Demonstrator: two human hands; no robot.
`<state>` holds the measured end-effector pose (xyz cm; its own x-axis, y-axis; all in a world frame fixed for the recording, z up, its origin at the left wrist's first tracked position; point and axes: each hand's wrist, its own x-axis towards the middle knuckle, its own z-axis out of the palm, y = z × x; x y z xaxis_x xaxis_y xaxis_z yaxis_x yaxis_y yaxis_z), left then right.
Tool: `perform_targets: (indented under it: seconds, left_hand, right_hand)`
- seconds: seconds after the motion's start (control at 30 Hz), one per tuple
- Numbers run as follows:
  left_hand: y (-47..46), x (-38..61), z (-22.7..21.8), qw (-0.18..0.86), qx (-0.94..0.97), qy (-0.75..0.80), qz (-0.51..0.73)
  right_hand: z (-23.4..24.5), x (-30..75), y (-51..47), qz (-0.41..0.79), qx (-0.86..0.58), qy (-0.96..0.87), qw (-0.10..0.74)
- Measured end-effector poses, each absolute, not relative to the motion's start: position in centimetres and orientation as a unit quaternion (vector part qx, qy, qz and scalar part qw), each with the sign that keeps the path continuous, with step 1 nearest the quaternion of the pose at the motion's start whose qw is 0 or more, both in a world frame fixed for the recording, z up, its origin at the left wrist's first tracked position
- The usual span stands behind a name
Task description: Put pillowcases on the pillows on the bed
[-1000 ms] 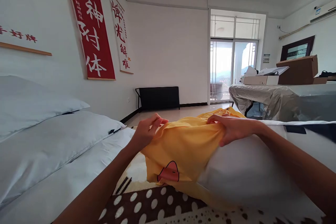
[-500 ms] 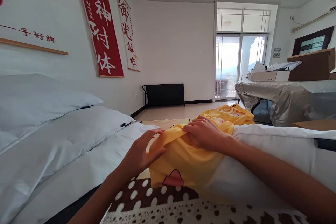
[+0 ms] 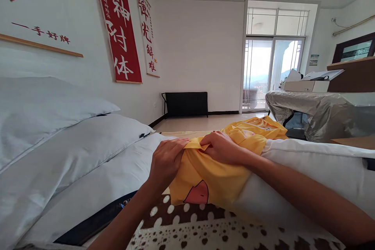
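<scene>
a yellow cloth (image 3: 216, 168) with a pink shape lies across the left end of a white pillow (image 3: 310, 164), above a brown and cream spotted blanket (image 3: 181, 234). the left hand (image 3: 166, 162) has its fingers pressed together, pinching the cloth's upper left edge. just beside it, the right hand (image 3: 221, 147) has curled fingers pinching a fold of the same edge. more yellow fabric (image 3: 258, 127) lies crumpled beyond the right hand. white pillows (image 3: 88, 136) are stacked on the left; farther off, a plastic-covered table (image 3: 319, 107) bears boxes (image 3: 306, 85).
</scene>
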<state>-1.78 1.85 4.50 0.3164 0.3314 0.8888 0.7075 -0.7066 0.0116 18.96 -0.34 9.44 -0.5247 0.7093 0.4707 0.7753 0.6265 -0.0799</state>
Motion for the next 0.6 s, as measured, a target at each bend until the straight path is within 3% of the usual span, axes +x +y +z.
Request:
perform_targets:
  seconds: [0.17, 0.3, 0.47, 0.6]
  left_hand:
    - [2.3, 0.2, 6.1, 0.095, -0.763, -0.402, -0.498]
    - [3.1, 1.5, 6.8, 0.063, -0.781, -0.411, -0.465]
    - [3.8, 0.8, 8.3, 0.009, -0.816, -0.407, -0.41]
    - [3.2, -0.2, 10.7, -0.103, -0.881, -0.385, -0.254]
  right_hand:
    - [10.5, 18.7, 0.7, 0.006, -0.39, -0.901, 0.192]
    - [10.9, 18.5, 1.9, 0.001, -0.39, -0.907, 0.159]
    - [11.2, 20.1, 2.4, -0.085, -0.463, -0.852, 0.23]
    - [11.8, 22.5, 2.0, -0.104, -0.471, -0.83, 0.281]
